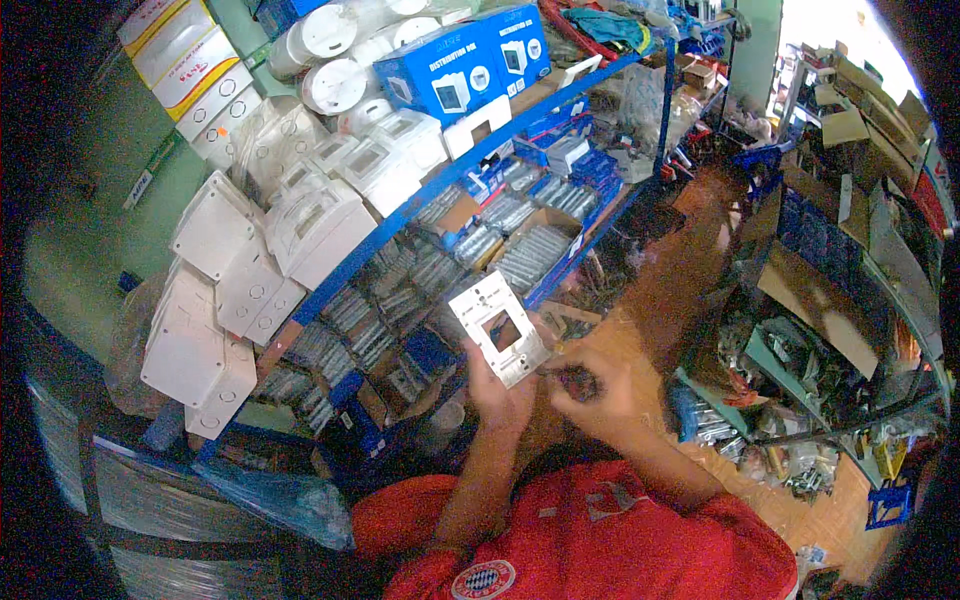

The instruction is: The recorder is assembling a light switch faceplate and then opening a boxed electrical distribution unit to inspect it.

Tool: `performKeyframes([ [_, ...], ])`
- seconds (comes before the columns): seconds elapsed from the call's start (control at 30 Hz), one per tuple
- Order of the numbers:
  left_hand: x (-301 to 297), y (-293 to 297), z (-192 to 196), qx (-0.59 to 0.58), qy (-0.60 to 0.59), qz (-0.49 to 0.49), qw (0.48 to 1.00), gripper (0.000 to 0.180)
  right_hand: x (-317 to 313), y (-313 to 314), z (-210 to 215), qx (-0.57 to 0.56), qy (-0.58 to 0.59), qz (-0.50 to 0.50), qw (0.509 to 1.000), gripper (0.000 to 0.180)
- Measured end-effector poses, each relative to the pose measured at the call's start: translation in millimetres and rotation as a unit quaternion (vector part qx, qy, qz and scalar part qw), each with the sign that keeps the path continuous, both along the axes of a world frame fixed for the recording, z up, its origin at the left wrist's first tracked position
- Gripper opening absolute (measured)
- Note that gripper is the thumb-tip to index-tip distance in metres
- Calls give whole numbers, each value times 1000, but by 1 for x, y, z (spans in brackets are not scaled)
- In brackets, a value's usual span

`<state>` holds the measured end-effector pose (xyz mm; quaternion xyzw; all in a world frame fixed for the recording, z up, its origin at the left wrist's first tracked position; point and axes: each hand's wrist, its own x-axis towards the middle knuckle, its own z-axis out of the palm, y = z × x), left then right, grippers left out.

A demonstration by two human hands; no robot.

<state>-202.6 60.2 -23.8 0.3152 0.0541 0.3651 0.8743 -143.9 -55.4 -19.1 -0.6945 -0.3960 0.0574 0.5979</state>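
My left hand [497,400] grips a white rectangular mounting plate [472,316] from below, its face turned up. The plate has a square opening in the middle and several small slots and holes around it. Close to its lower right corner is my right hand [603,396], blurred, with its fingers curled. Something dark and roundish [578,382] shows at those fingers, too smeared to name. Both forearms come up from the red sleeves of my shirt.
A blue metal shelf [400,215] slants across the left, bearing white junction boxes [210,300] and blue cartons [450,75]. Packs of metal parts [540,255] fill the tier below. Opened cardboard boxes [820,305] and bagged goods [800,465] crowd the right, beside an orange-brown floor [690,270].
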Motion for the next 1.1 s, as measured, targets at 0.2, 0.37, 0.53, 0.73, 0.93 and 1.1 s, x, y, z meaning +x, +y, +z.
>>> performKeyframes([
  [0.2,-4,-5,0,42,55,24,997,62,-6,18,-13,82,-86,32,992,28],
  [0.37,-6,-13,-9,7,58,40,997,67,-3,20,-26,96,-164,41,981,35],
  [0.53,-9,-5,-16,53,59,18,997,72,-4,15,-19,37,-268,34,962,42],
  [0.73,-12,1,-16,121,97,15,988,73,1,13,-7,22,-330,56,942,45],
  [0.93,-8,3,-2,46,-35,-29,998,67,1,8,-20,76,-106,52,990,23],
  [1.1,-7,4,3,-14,-35,-30,999,60,-2,3,-8,51,-14,-18,998,19],
])
